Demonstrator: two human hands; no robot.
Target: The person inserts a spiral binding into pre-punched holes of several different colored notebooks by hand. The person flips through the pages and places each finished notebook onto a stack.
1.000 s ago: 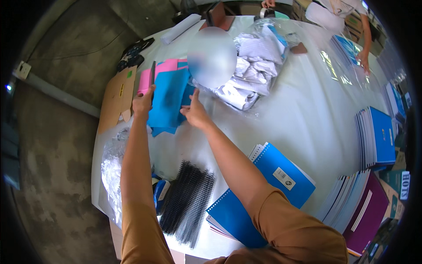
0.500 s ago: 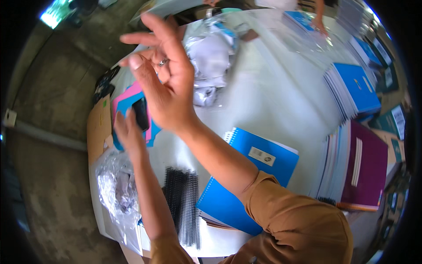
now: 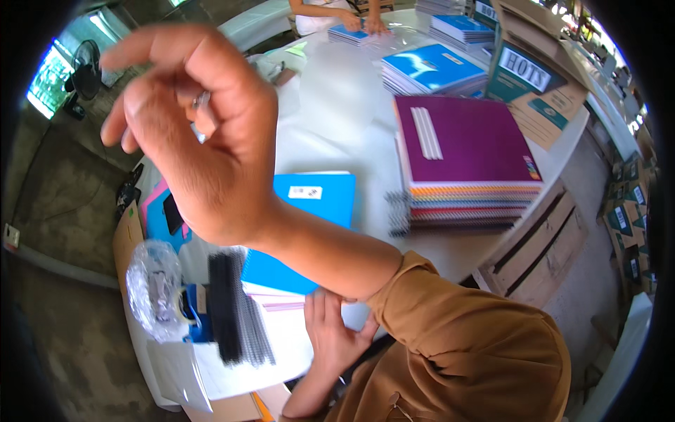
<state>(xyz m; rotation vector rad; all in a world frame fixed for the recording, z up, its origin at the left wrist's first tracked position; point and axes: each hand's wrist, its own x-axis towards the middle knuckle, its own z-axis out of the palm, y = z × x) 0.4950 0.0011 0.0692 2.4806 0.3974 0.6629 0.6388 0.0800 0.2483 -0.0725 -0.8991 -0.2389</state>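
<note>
My right hand (image 3: 204, 133) is raised close to the camera, back toward me, fingers loosely curled and apart, with nothing seen in it. My left hand (image 3: 330, 334) lies flat on white sheets (image 3: 281, 344) at the table's near edge. Just beyond it sits a blue spiral notebook (image 3: 313, 204), partly hidden by my right forearm. A bundle of black binding coils (image 3: 235, 309) lies left of my left hand. A stack of notebooks with a purple cover on top (image 3: 471, 162) stands to the right.
A crumpled clear plastic bag (image 3: 155, 288) and pink and blue covers (image 3: 156, 211) lie at the table's left. Blue notebook stacks (image 3: 429, 67) and a cardboard box (image 3: 534, 84) stand far right. Another person's hands (image 3: 351, 24) work at the far end. A wooden pallet (image 3: 534, 246) lies below.
My right hand rose from the blue covers toward the camera and curled its fingers. My left hand came back from the covers to the near edge. The view swung right.
</note>
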